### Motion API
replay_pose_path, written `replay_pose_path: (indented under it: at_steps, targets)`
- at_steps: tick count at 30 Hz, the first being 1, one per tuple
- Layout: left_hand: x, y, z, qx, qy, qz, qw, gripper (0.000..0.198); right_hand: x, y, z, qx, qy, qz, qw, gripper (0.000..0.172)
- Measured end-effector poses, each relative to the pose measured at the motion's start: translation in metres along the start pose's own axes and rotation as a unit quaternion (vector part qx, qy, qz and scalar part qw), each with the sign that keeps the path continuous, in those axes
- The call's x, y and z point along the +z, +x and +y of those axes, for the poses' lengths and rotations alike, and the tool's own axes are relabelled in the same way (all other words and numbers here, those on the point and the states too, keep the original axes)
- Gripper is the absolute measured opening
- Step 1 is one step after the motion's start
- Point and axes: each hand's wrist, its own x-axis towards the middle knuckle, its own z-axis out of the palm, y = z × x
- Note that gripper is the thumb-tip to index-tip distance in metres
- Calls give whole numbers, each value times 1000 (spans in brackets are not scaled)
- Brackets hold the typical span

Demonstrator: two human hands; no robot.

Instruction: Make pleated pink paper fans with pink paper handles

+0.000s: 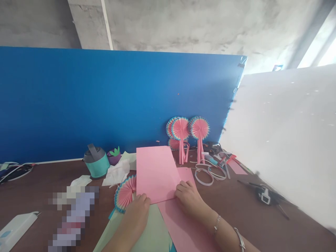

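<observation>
Right hand [187,197] at pink sheet [154,171] edge

Plain pink paper sheet [156,173], pale green sheet [154,232], pink pleated fans [199,128] edged with blue and white stripes, teal and grey container [96,161], solid blue backboard [105,101], dark brown worktop [236,206].

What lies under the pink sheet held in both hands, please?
Under the pink sheet lie a second pink sheet and a pale green sheet. A pleated paper fan pokes out at its left edge; the rest of the fan is covered.
</observation>
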Motion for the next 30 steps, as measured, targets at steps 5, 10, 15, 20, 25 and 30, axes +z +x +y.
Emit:
replay_pose_path:
  at_steps: [5, 10, 15, 20, 25, 30]
  targets:
    - [1, -2, -2, 3, -6, -3, 1000, 42, -5, -2, 5, 10, 89, -8, 996, 27]
    - [2, 0, -9, 0, -69, 18, 997, 33, 6, -1, 11, 36, 209, 35, 977, 23]
    - [0, 7, -16, -13, -149, 41, 988, 25, 13, 4, 12, 94, 247, 49, 963, 19]
    - [10, 10, -13, 1, -91, 44, 995, 31, 2, 4, 7, 76, 168, 30, 982, 24]
    - [14, 7, 1, 68, 7, 67, 995, 48, -2, 1, -6, -22, 53, 11, 998, 36]
    - [5, 6, 11, 86, 54, 56, 993, 49, 6, 2, -14, -95, -16, 18, 995, 36]
